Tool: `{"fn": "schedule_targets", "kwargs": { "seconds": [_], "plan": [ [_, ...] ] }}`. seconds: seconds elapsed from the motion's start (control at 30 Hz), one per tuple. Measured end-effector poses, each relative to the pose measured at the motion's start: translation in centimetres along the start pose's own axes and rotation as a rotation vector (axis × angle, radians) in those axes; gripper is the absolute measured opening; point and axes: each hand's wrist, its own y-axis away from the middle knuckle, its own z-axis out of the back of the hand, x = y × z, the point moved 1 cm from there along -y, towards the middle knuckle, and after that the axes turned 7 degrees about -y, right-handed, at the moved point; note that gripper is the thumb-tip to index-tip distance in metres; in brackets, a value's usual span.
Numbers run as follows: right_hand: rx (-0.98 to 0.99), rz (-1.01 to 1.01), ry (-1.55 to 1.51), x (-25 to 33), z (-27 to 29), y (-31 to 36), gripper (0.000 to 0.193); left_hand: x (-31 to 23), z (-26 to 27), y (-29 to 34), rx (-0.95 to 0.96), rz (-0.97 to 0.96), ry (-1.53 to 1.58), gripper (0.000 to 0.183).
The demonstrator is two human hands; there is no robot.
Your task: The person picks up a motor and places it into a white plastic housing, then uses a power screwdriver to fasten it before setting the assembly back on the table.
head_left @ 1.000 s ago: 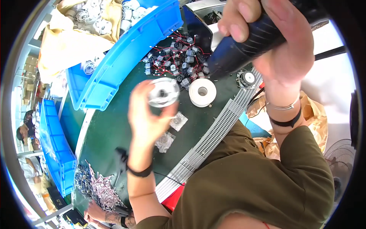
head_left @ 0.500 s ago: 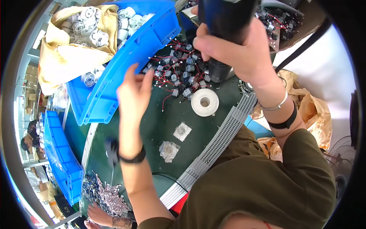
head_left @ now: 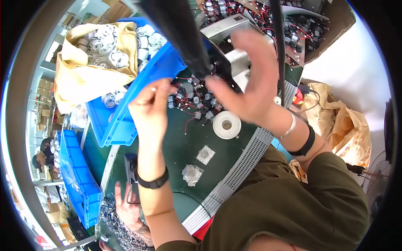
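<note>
My left hand (head_left: 150, 109) is beside the blue crate's edge, its thumb and fingertips pinched together. A tiny white bit shows at the fingertips; what it belongs to is hard to make out. My right hand (head_left: 255, 83), slightly blurred, is open with thumb and fingers spread. Close to its thumb hangs a black cylindrical tool (head_left: 180, 37), tilted and apart from the palm. Under and between the hands lies a heap of small grey motors (head_left: 196, 98) with red wires. A white ring-shaped disc (head_left: 226, 124) lies on the green table just below the right hand.
A blue crate (head_left: 161, 62) at left holds white round parts and a tan sack (head_left: 71, 83). Two small whitish squares (head_left: 205, 154) lie nearer me. A perforated strip (head_left: 234, 178) edges the table. Another person's hand (head_left: 130, 209) is over small parts at lower left.
My right hand has let go of the black tool and opened; the tool now hangs further left. My left fingers have closed into a pinch. The other person's hand has moved up.
</note>
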Motion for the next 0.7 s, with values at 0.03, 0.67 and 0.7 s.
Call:
{"fn": "schedule_targets", "kwargs": {
  "seconds": [0.03,0.67,0.7],
  "plan": [
    [0.135,-0.023,-0.059,0.8,0.0,0.4,0.056,-1.2,0.1,0.8,0.019,-0.026,0.066,0.012],
    [0.494,-1.143,-0.760,0.9,-0.7,3.1,0.027,13.2,8.3,-19.3,0.267,-0.258,-1.385,0.036],
    [0.514,-1.086,-0.741,0.7,-0.5,3.6,0.028,13.3,8.8,-19.5,0.240,-0.275,-1.371,0.036]
  ]
}}
